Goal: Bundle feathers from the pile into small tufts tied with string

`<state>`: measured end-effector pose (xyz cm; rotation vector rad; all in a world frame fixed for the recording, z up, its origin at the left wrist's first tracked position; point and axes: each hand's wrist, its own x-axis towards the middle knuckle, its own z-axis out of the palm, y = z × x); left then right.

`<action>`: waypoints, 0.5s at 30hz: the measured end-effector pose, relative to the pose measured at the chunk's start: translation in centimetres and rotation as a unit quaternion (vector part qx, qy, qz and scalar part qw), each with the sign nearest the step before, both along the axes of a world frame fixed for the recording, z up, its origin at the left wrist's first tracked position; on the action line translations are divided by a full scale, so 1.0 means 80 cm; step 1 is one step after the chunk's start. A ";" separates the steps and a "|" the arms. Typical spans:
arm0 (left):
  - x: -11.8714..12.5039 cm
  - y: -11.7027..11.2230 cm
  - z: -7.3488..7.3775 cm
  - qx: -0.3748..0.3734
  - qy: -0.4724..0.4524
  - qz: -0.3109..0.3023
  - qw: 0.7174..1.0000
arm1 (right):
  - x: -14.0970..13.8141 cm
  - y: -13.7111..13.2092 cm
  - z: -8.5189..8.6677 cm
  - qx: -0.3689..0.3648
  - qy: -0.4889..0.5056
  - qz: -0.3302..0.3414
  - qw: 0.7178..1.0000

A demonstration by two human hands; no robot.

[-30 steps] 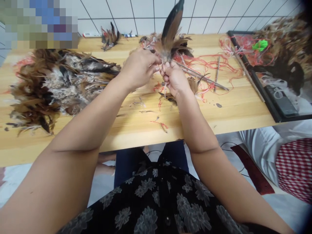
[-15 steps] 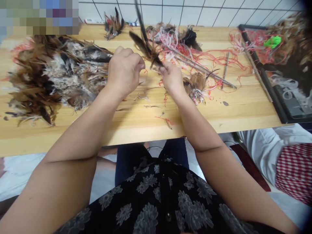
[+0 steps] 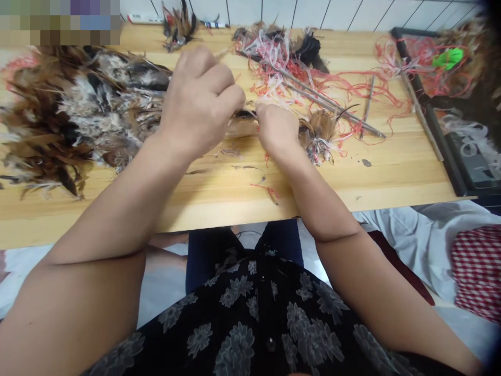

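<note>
My left hand [image 3: 201, 102] is closed over the tips of a few dark feathers [image 3: 247, 114], hiding most of them. From the other side, my right hand [image 3: 278, 127] pinches the same feathers at their base, so they stretch across the short gap between my hands. A large pile of brown, black and whitish feathers [image 3: 109, 112] lies just left of and partly behind my left hand. Close by my right hand sits a small tied feather bunch [image 3: 319, 136] with pink and white string.
Tangled red and white string [image 3: 274, 57] lies at the back, with thin sticks [image 3: 332, 104] over the table. Another feather bunch [image 3: 180, 28] and a marker [image 3: 144, 19] are near the tiled wall. A black-framed tray [image 3: 425, 117] at right holds feathers and a green bundle [image 3: 448, 58].
The feathers in my right hand, upright before, now lie hidden between both hands. My left hand has come up and right to close on them. The view has shifted slightly.
</note>
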<state>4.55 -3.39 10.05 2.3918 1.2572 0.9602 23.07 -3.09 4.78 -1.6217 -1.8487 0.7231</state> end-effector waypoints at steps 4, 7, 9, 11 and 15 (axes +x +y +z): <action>-0.010 0.037 0.022 0.033 0.078 -0.045 0.995 | -0.005 -0.018 0.028 -0.008 -0.174 0.065 0.983; -0.028 0.061 0.014 -0.032 0.023 -0.018 0.999 | -0.001 -0.026 0.048 -0.018 -0.064 0.112 0.991; -0.037 0.065 -0.007 -0.072 -0.028 -0.023 0.997 | 0.000 -0.025 0.052 -0.024 0.070 0.096 0.993; -0.039 0.062 -0.034 -0.084 -0.056 -0.017 0.995 | -0.002 -0.019 0.048 -0.041 0.207 0.056 0.976; -0.027 0.042 -0.073 -0.130 -0.139 -0.004 0.982 | -0.007 0.002 0.025 -0.061 0.260 -0.038 0.963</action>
